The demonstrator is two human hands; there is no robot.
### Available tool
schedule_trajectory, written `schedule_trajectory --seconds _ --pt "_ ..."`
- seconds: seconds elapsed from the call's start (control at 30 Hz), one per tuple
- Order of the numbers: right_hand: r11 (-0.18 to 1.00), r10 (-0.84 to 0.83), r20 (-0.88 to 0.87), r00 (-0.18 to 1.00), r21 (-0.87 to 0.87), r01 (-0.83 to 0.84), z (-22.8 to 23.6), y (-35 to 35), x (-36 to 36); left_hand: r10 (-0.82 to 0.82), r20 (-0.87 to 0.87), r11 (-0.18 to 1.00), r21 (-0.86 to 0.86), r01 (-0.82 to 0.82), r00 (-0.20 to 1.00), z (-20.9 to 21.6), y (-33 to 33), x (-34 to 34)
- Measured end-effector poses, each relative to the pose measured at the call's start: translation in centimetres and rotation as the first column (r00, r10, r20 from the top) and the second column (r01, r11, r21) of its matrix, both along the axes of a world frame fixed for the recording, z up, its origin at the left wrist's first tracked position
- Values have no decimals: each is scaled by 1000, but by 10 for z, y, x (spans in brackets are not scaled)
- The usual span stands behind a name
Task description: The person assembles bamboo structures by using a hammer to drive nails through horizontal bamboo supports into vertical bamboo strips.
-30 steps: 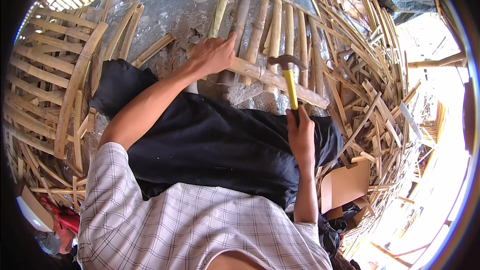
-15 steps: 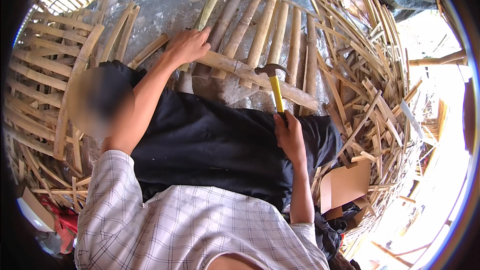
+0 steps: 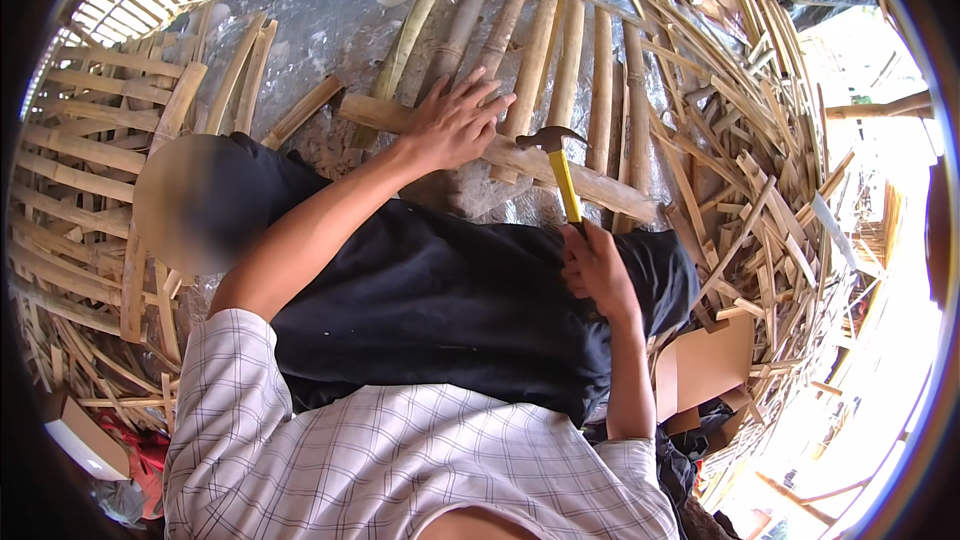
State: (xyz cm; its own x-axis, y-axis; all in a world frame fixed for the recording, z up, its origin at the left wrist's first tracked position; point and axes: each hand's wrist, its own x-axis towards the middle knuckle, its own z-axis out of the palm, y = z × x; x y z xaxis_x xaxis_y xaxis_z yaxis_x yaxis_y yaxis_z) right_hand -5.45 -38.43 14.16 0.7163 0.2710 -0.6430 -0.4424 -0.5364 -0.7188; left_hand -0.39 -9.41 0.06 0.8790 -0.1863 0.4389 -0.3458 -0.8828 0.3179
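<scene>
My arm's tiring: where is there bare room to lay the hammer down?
The widest bare patch is grey surface between the paired strips and the greenish slat, beyond the short bamboo piece. Narrower gaps lie between the frame's slats. Crowded: the offcut heap at right, the slatted panels at far left.

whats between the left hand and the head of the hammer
In the head view, a short stretch of the frame's near bamboo rail lies between the left hand and the hammer head.
</scene>
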Motion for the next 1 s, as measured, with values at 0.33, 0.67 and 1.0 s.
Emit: schedule_trajectory --seconds 0.33,0.67,1.0 --pt "997 80 130 988 -28 -77 -15 -4 -8 0 -220 1000 1 1 976 16 -7 -4" --pt "998 -54 91 994 26 52 -8 -2 4 -36 -234 998 -64 22 972 18 -5 -2" --pt "991 120 51 991 45 -123 9 -8 20 -27 -232 998 -56 14 972 21 -2 -2"
